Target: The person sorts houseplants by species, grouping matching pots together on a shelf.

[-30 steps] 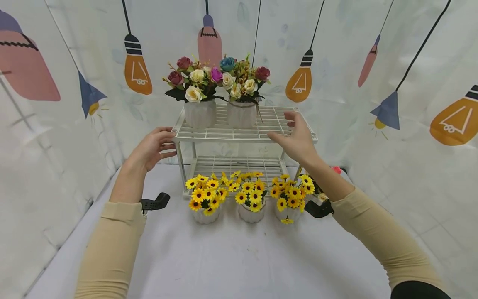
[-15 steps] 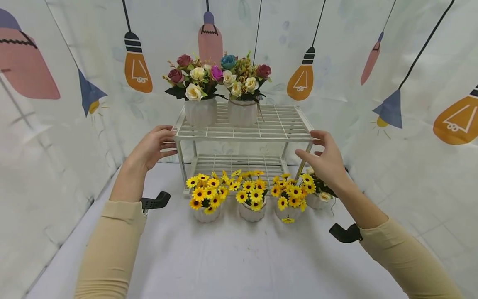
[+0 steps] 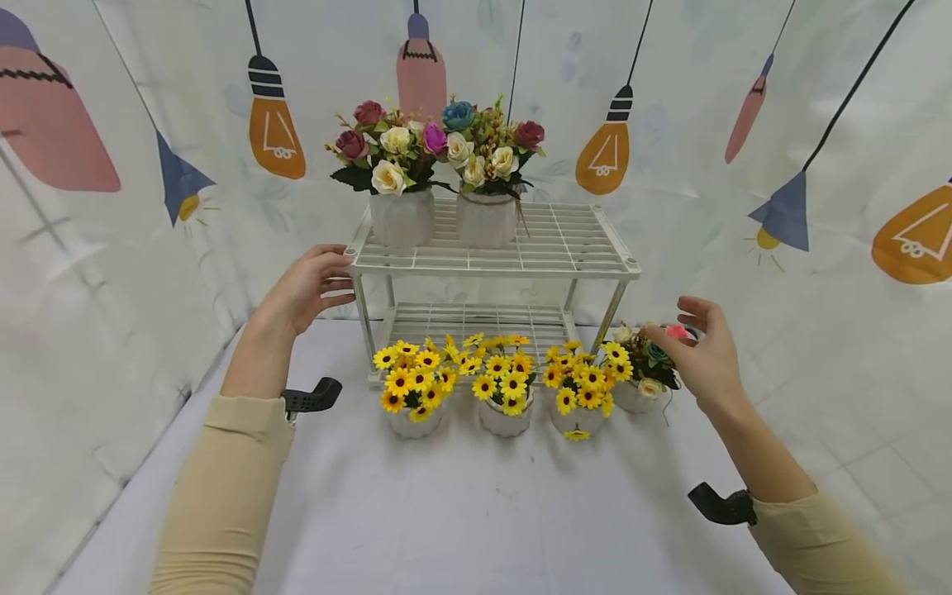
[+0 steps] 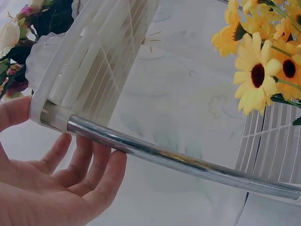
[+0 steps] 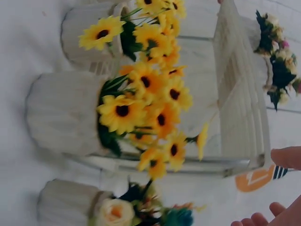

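In the head view a white two-tier rack [image 3: 483,271] stands on the table. My left hand [image 3: 305,289] holds its upper left corner; in the left wrist view the thumb lies at the white corner and curved fingers [image 4: 96,160] meet the metal leg [image 4: 164,160]. My right hand [image 3: 702,351] is off the rack, fingers spread, holding nothing, beside a pot of mixed roses [image 3: 643,372] to the right. Two rose pots, one left [image 3: 402,216] and one right [image 3: 487,219], sit on the top shelf's left half.
Yellow daisy pots stand in a row before the rack: left [image 3: 415,423], middle [image 3: 506,417] and right [image 3: 578,419]. The lower shelf [image 3: 483,322] lies behind them. A white curtain [image 3: 744,99] printed with lamps surrounds the white table [image 3: 476,512].
My right hand has gone from above the top shelf, past its right front corner, out and down to the roses at right. My left hand has stayed at the left corner.
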{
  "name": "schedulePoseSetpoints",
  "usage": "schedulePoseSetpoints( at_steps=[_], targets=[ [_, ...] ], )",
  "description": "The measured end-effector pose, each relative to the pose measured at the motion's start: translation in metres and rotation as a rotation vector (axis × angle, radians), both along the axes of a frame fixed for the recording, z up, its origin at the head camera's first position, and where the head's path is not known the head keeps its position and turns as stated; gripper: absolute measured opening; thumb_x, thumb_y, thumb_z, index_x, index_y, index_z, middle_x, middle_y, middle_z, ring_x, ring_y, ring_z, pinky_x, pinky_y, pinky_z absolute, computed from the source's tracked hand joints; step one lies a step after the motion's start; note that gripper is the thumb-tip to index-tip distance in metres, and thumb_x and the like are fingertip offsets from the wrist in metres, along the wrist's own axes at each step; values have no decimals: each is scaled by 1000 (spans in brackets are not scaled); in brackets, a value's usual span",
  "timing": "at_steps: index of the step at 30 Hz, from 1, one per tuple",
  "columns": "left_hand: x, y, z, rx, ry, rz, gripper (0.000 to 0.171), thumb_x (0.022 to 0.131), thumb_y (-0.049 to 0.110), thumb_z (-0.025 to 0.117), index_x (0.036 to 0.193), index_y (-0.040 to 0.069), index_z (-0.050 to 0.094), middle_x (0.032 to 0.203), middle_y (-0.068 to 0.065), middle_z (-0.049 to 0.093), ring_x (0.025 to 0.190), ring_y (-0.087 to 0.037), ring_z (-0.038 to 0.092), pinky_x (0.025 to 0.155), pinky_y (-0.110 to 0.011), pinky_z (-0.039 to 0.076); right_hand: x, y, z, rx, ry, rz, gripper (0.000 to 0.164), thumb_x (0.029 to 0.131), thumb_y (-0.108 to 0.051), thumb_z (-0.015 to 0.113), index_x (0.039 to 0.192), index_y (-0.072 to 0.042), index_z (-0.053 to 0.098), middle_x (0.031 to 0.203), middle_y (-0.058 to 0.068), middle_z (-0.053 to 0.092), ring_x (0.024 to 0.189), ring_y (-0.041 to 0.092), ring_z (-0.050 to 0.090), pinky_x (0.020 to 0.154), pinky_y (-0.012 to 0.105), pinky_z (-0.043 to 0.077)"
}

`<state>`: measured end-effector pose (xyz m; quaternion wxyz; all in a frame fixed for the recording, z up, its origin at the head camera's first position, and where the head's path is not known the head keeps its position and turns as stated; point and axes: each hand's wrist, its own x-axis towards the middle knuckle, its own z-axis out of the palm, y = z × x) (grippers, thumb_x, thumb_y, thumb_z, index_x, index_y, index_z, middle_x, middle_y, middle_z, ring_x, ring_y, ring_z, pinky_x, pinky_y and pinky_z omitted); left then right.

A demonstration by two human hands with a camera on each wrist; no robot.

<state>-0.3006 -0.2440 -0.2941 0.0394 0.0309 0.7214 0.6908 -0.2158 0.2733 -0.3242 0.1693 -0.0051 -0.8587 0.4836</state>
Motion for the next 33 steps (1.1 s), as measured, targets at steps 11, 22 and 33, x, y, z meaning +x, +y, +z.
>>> schedulePoseSetpoints(
  at_steps=[11,22,33],
  targets=[
    [2,3,-3,-12,11,15,54,107,36,53,150,11,32,122,-3,55,111,-21,55,109,-48,39,16,25,-58,-214,-144,-233,78,98,-32,72,156,-5,27,147,9,35,134,26,37,88,20,43],
    [0,5,-5,-25,32,28,53,107,37,52,149,11,33,122,-3,54,110,-21,54,108,-48,39,13,45,-118,-289,-368,-205,101,93,-24,80,161,-1,10,164,21,18,146,37,25,108,44,39],
    [-1,5,-4,-21,41,47,55,107,36,51,151,10,32,123,-3,53,110,-21,54,108,-49,39,-11,49,-149,-289,-424,-142,109,91,-22,82,160,5,2,165,27,12,150,43,18,119,53,26]
  ],
)
